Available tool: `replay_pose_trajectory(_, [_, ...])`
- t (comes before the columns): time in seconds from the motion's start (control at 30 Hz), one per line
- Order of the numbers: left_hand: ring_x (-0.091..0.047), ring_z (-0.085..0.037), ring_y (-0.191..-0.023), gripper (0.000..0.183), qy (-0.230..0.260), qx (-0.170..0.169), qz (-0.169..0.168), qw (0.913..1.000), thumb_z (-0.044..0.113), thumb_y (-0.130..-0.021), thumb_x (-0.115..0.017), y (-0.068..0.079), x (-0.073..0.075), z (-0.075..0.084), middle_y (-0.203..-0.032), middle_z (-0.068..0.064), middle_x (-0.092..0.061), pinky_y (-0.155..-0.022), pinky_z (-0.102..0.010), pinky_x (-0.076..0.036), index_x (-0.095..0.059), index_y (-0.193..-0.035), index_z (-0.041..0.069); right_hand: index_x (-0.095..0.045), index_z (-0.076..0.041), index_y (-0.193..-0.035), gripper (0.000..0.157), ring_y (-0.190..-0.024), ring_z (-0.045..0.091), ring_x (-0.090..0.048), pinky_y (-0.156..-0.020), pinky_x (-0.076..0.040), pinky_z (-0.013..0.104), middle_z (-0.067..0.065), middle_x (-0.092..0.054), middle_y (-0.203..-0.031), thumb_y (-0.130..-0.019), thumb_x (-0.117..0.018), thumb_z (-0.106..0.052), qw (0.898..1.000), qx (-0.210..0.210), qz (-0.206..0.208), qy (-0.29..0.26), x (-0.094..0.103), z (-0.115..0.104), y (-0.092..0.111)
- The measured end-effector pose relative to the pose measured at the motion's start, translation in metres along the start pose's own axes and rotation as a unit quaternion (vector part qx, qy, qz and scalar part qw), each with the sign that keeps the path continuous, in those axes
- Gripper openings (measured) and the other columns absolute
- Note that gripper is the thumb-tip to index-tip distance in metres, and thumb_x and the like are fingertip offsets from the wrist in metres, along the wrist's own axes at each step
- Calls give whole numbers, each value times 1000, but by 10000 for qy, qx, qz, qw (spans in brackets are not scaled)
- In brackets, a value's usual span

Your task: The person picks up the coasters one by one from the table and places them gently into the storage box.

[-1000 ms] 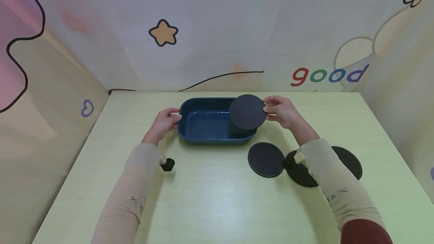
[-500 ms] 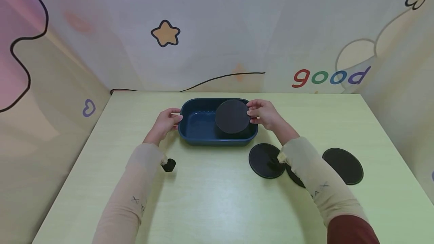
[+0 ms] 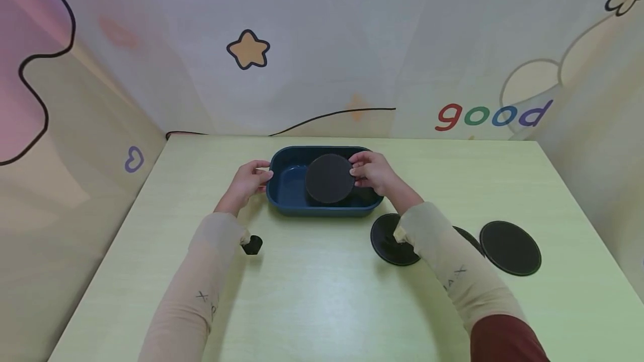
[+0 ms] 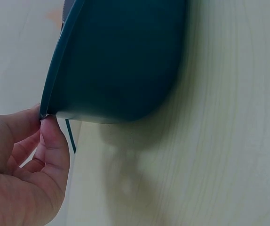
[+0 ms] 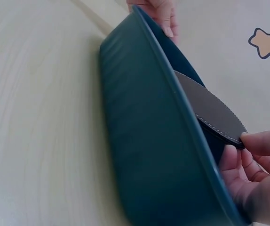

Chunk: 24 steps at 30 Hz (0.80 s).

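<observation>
A dark blue rectangular basin [image 3: 324,212] with rounded corners stands at the back middle of the table. My left hand [image 3: 245,183] pinches its left rim between thumb and fingers, also plain in the left wrist view. Over the basin's inside, my right hand [image 3: 374,173] holds a round black coaster [image 3: 328,179] by its right edge. The right wrist view shows stitching round that coaster [image 5: 208,103], which lies tilted within the basin's opening. Whether its lower edge touches the basin floor is hidden.
Nearer on the table [image 3: 312,295] lie more black coasters: one [image 3: 387,242] partly under the right sleeve, a second [image 3: 470,239] mostly hidden by it, and a third [image 3: 510,248] at far right. A printed wall cloth [image 3: 322,60] rises behind the table.
My right hand has carried the coaster leftward and slightly down, from the basin's right end to over its middle. The left hand keeps its grip on the rim.
</observation>
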<state>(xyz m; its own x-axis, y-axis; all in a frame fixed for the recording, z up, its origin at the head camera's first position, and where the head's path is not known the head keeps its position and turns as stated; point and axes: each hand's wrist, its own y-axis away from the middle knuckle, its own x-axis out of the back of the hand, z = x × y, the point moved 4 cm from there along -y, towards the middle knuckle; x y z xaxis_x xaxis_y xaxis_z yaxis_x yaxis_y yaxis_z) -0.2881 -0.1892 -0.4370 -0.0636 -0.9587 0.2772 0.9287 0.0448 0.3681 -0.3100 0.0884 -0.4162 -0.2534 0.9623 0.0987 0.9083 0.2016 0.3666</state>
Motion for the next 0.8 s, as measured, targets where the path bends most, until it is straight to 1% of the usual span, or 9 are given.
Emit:
replay_pose_trajectory(0.13, [-52, -12, -74, 37, 1, 45, 35, 10000, 16, -91, -50, 0, 0, 0, -101, -7, -49, -60, -15, -47, -43, -127, 8, -46, 2, -115, 30, -58, 11, -49, -52, -46, 20, 5, -47, -86, -86, -51, 3, 10000, -84, 47, 3, -4, 5, -4])
replay_pose_trajectory(0.3, [-52, -10, -73, 39, -9, 30, -1, 10000, 16, -91, -50, 0, 0, 1, -100, -6, -49, -61, -15, -47, -42, -129, 8, -49, 1, -111, 26, -57, 11, -49, -51, -46, 21, 4, -48, -83, -85, -53, 4, 9998, -176, 123, -25, -8, 13, -12])
replay_pose_trajectory(0.4, [-52, -10, -73, 39, 9, 42, -4, 10000, 16, -92, -49, 1, -1, 1, -100, -6, -49, -62, -16, -47, -42, -129, 8, -50, 2, -111, 27, -56, 11, -48, -50, -46, 21, 4, -47, -82, -84, -53, 4, 9998, -159, 112, 68, -11, 16, -15])
replay_pose_trajectory(0.5, [-52, -11, -74, 38, 2, 65, 2, 10000, 16, -92, -49, 2, -1, 2, -101, -6, -49, -62, -16, -47, -42, -129, 8, -50, 3, -111, 28, -57, 12, -47, -50, -45, 21, 3, -47, -81, -84, -53, 5, 9995, -120, 133, 267, -14, 18, -15])
replay_pose_trajectory(0.6, [-52, -11, -75, 38, 21, 66, 4, 10000, 15, -92, -49, 2, -1, 2, -102, -7, -49, -62, -17, -47, -42, -128, 8, -52, 2, -110, 27, -59, 14, -48, -51, -46, 21, 4, -49, -82, -84, -54, 3, 9980, -102, 267, 566, -16, 19, -16])
replay_pose_trajectory(0.8, [-53, -12, -77, 38, 10, 69, 17, 10000, 16, -92, -49, 1, -1, 1, -104, -7, -49, -61, -16, -47, -42, -128, 9, -54, 0, -108, 24, -66, 15, -52, -51, -47, 21, 8, -53, -91, -84, -55, 0, 9928, -110, 478, 1095, -18, 21, -21])
